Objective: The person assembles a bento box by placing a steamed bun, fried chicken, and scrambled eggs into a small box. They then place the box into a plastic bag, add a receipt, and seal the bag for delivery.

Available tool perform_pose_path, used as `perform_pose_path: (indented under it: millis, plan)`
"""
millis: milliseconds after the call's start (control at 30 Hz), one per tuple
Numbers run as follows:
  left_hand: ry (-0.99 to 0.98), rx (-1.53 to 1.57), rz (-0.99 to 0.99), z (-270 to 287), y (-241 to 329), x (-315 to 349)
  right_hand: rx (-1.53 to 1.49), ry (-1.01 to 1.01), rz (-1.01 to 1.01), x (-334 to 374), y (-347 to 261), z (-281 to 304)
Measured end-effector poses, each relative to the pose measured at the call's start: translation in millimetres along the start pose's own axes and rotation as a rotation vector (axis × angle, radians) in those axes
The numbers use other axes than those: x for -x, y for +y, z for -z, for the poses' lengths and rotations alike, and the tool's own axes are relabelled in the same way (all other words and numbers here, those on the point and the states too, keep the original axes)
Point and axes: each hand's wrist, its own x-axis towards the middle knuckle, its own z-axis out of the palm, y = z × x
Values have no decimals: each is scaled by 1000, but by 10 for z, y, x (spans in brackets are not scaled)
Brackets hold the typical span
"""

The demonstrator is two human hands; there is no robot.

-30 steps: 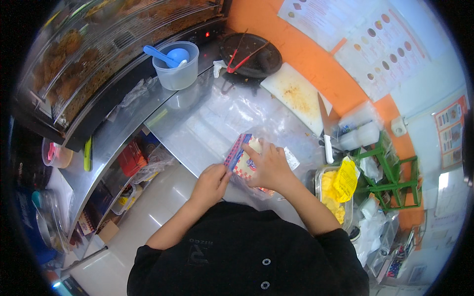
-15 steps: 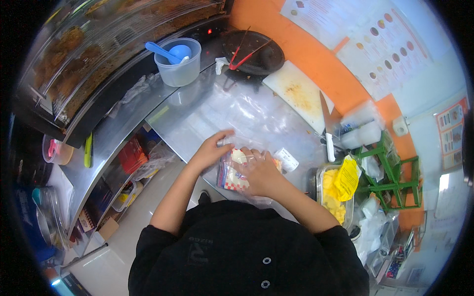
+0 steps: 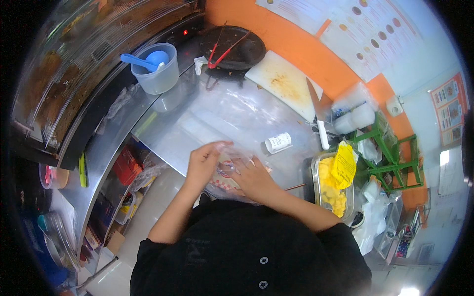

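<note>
A clear plastic bag [image 3: 240,151] lies at the near edge of the steel counter, around a package with red-and-white checkered paper [image 3: 226,184]. My left hand [image 3: 202,163] has its fingers closed on the bag's left edge. Across the package lies my right hand [image 3: 253,178], palm down with fingers spread, pressing on the plastic. It partly covers the package, and what is inside cannot be made out. Just beyond my right hand, a curled white printed paper slip [image 3: 279,143] rests on the counter.
A metal tray [image 3: 350,200] of yellow food with a yellow packet stands right. Beyond are a knife [image 3: 316,108], a white cutting board [image 3: 282,81], red tongs [image 3: 217,63] on a dark round pan [image 3: 247,52], and a tub [image 3: 160,79] with a blue scoop. A green rack [image 3: 390,153] stands right.
The view has shifted, so the surroundings sit further left. Both hands have moved a little over the package, and its checkered paper shows less. The paper slip now stands apart from my right hand.
</note>
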Motion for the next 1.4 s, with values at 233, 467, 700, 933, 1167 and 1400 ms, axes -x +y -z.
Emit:
perform_pose_path:
  millis: [233,467,700,933,1167,1400]
  plan:
    - [-143,-983,-663,2,241,160,-56,-308,53,418,409,452]
    - [112,-623,-570,322,593,45,289,-115,241,669,424,1407]
    - [126,-649,-498,322,849,108,343,-19,202,666,300,1765]
    - [49,-150,-733,461,854,7,582,127,112,645,267,1778]
    - [-251,396,-675,658,935,125,597,396,73,830,256,1878]
    - [-494,312,-406,944,518,27,-581,713,-212,973,466,1012]
